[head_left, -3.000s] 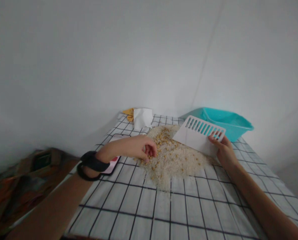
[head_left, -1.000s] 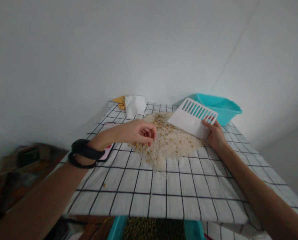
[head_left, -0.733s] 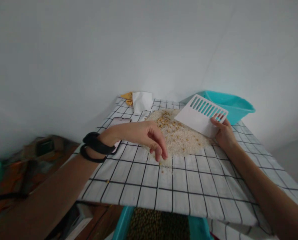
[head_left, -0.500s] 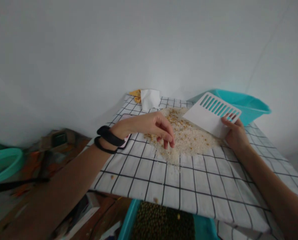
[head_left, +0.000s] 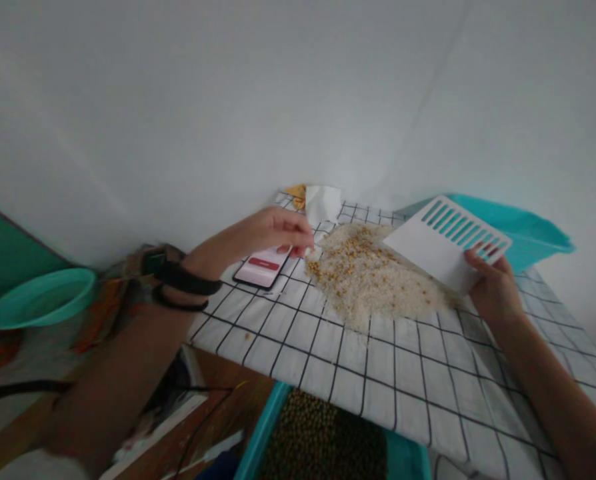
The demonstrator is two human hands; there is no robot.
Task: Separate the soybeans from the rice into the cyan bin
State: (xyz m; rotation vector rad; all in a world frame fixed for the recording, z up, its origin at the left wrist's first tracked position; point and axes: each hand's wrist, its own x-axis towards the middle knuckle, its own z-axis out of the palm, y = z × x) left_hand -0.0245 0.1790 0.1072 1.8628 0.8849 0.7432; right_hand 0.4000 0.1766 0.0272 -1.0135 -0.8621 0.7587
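My left hand (head_left: 283,231), with a black band on the wrist, hovers over the far end of a phone (head_left: 263,268) with a lit screen. Its fingers are pinched together at the left edge of a pile of white rice-like grains (head_left: 385,293) mixed with yellow kernels (head_left: 355,248). Whatever is between those fingertips is too small to make out. On the other side, my right hand (head_left: 493,287) grips a white slotted plastic scoop (head_left: 428,247) by its slotted end. The scoop is tilted above the right part of the pile, its plain edge pointing left.
A turquoise basin (head_left: 538,230) stands behind the scoop on the checked tablecloth (head_left: 323,360). White paper (head_left: 323,202) and a yellow packet (head_left: 297,195) lie by the wall. Below the table edge is a turquoise tub (head_left: 265,427) of greenish-brown beans. A green basin (head_left: 43,300) sits at left.
My left hand has moved left, off the pile to its edge, uncovering the grains and yellow kernels. My right hand still holds the scoop. The view has shifted slightly left.
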